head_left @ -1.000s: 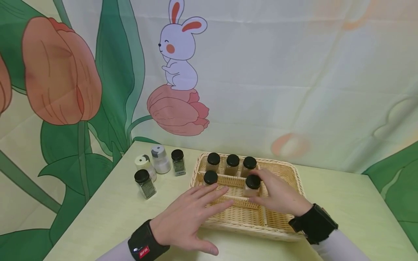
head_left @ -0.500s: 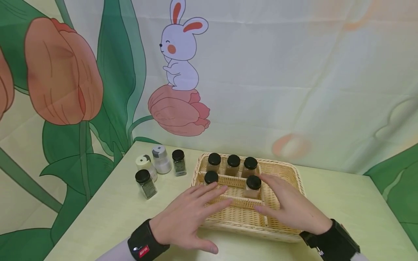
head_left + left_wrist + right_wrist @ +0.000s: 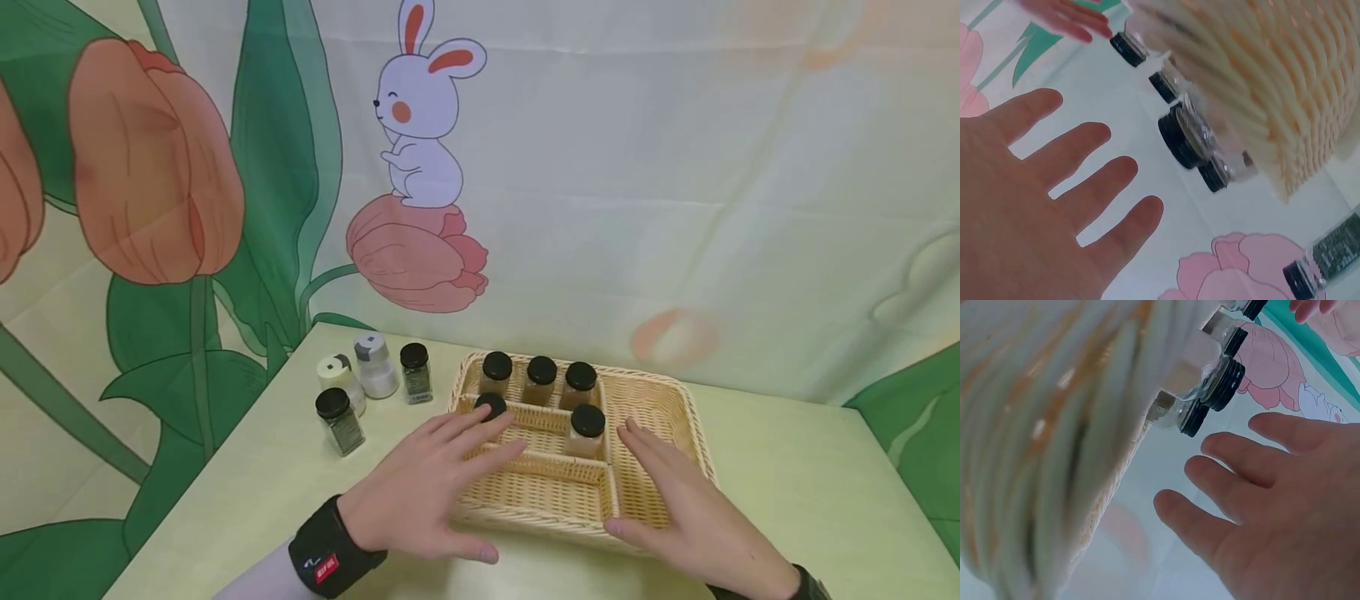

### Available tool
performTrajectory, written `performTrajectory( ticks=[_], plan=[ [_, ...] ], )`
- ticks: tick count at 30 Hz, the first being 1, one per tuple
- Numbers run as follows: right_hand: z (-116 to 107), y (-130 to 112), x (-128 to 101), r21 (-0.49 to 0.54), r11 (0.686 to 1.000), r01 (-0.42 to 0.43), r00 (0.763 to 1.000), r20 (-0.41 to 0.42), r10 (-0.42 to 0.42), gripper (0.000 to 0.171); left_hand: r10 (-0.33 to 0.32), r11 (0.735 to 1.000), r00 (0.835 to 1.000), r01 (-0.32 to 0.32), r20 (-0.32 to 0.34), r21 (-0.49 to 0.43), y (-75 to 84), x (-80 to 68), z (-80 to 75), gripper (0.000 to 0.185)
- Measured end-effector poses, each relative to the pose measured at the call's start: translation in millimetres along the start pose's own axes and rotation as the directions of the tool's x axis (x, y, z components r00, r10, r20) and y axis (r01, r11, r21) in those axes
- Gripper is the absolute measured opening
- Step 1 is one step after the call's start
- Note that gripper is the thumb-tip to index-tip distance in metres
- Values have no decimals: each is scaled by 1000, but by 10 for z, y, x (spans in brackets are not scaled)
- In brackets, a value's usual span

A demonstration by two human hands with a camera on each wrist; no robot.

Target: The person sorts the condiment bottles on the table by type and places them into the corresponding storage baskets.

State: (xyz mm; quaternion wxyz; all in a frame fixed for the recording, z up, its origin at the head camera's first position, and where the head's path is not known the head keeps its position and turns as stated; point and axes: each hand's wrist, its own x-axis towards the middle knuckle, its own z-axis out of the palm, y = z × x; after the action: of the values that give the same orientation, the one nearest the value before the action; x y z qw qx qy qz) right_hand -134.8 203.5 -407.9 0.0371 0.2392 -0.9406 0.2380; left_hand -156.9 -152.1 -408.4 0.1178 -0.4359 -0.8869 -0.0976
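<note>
A wicker basket [image 3: 557,497] with dividers stands on the table, several black-lidded spice jars upright in it. Three of them, such as the middle jar [image 3: 540,381], line the back compartment. Two more, the left jar [image 3: 491,406] and the right jar [image 3: 587,433], stand in the compartment before it. Fingers spread, my left hand [image 3: 431,492] hovers over the basket's front left, partly covering that left jar. My right hand [image 3: 693,521] is over the right side, apart from the right jar and holding nothing. The left wrist view shows the straight left fingers [image 3: 1100,187] empty.
Left of the basket stand two black-lidded jars of green herbs, the nearer jar [image 3: 342,425] and the farther jar [image 3: 416,373]. Between them are a white-capped shaker [image 3: 375,367] and a cream-capped shaker [image 3: 339,382]. A printed cloth [image 3: 562,208] hangs behind the table.
My right hand has let go of the right jar in the second compartment and drawn back toward the near right. The left hand has stayed almost still.
</note>
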Motion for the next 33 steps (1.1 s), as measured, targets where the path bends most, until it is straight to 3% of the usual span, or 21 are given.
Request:
performTrajectory(
  ticks=[7,13,19,27,33],
  plan=[
    [62,0,-98,13,1000,-18,1000,-3,18,108,-114,992,993,115,-36,50,-139,-56,-138,93],
    [102,-59,-161,14,1000,-3,1000,31,2,112,-211,973,976,215,-52,80,-329,-127,-293,85],
    [144,-124,-185,7,998,64,998,29,-64,121,-302,946,951,307,-66,103,-562,-216,-402,75],
    [191,-177,-215,-96,987,133,991,9,-132,123,-432,883,899,438,-72,167,-829,-368,-486,66],
    [201,-185,-230,-159,969,189,982,6,-191,131,-541,817,840,534,-31,217,-972,-446,-500,64]
  ],
)
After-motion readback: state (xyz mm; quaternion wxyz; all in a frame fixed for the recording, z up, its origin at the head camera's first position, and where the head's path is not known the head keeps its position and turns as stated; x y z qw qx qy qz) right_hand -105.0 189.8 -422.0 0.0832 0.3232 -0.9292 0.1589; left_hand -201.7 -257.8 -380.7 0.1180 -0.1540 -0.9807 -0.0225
